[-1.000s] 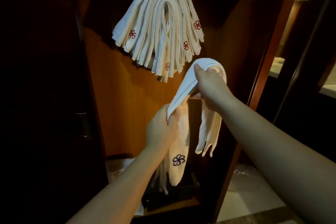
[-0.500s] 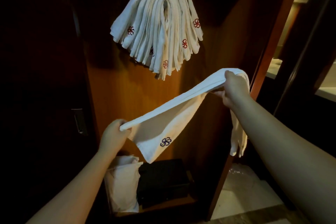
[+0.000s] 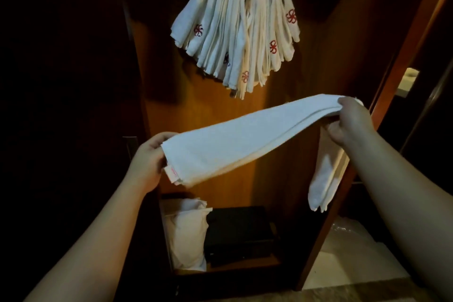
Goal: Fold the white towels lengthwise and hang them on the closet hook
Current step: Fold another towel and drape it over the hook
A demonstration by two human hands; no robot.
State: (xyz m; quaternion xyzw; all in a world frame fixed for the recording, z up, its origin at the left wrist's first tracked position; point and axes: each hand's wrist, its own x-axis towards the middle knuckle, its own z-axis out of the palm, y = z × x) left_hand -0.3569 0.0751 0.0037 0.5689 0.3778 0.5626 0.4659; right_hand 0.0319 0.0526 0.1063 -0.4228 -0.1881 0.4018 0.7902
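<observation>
Left hand: your left hand [image 3: 149,162] grips the lower end of the white towel [image 3: 245,140]
Right hand: your right hand [image 3: 350,122] grips the upper end, the rest of the towel hanging below it
Towel: folded into a long strip, stretched between your hands before the closet
Hung towels: a bundle [image 3: 240,27] draped above, against the closet back wall [image 3: 208,115]

The closet [image 3: 215,115] carries a thick bundle of folded towels [image 3: 235,29], draped over something near its top. On its bottom shelf [image 3: 232,268] a white pillow [image 3: 187,233] stands at the left edge, touching a black box [image 3: 239,235] beside it.
</observation>
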